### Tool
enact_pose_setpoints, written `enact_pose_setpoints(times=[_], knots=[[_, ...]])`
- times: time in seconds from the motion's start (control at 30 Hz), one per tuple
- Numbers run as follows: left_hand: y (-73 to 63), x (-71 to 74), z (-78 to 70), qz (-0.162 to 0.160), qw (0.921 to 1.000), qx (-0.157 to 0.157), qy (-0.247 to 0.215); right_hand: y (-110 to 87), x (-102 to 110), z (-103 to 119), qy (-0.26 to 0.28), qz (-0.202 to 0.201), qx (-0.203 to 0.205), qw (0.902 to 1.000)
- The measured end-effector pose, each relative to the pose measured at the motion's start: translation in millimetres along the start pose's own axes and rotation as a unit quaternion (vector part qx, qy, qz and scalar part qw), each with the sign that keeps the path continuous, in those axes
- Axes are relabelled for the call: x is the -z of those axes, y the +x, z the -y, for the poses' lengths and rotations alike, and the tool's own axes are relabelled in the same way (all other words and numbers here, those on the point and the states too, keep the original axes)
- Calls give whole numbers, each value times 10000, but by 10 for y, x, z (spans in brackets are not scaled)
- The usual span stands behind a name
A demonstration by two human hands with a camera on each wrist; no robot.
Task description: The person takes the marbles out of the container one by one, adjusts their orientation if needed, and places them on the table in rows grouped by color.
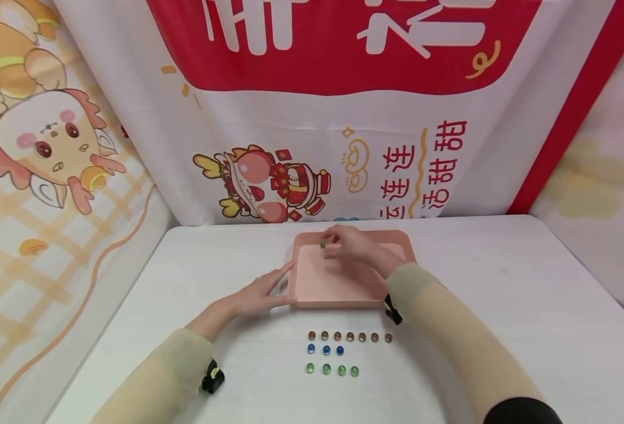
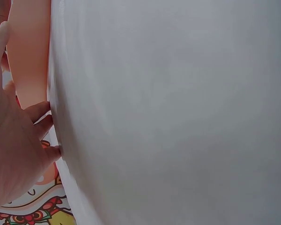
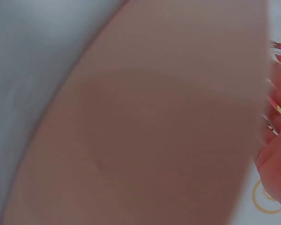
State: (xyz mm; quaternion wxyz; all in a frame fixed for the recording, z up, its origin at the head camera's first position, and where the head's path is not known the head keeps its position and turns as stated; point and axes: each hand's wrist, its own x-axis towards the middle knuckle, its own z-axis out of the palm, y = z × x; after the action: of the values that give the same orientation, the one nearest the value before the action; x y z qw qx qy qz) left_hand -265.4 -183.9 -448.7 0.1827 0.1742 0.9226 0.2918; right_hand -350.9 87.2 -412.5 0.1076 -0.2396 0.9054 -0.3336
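My right hand (image 1: pixel 346 242) is over the far left part of a pink tray (image 1: pixel 312 305) and pinches a small green marble (image 1: pixel 322 243) between its fingertips. With fingers spread, my left hand (image 1: pixel 256 296) touches the tray's left side. The left wrist view shows that hand (image 2: pixel 18 145) beside the tray's pink wall (image 2: pixel 30 56). In the right wrist view the tray (image 3: pixel 168 154) is close and blurred, and only part of my right hand (image 3: pixel 276 154) shows at the edge.
In front of the tray, marbles lie in three rows on the white table (image 1: pixel 503 282): several brown marbles (image 1: pixel 350 337), three blue marbles (image 1: pixel 327 350) and several green marbles (image 1: pixel 327 369). A printed cloth (image 1: pixel 344 112) hangs behind the table.
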Motion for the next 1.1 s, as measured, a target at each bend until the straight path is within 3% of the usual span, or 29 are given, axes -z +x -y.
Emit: enact_pose_setpoints(times=[0.2, 0.43, 0.7, 1.1], knots=[[3, -1, 0, -27, 10000, 8, 48, 25, -78, -53, 266, 13, -190, 9995], [-6, 11, -11, -25, 10000, -25, 66, 90, -156, -93, 123, 102, -235, 9996], [2, 2, -17, 12, 10000, -15, 11, 125, -236, -110, 193, -74, -333, 9992], [-8, 33, -46, 26, 10000, 58, -2, 156, -232, -111, -349, -16, -235, 9991]])
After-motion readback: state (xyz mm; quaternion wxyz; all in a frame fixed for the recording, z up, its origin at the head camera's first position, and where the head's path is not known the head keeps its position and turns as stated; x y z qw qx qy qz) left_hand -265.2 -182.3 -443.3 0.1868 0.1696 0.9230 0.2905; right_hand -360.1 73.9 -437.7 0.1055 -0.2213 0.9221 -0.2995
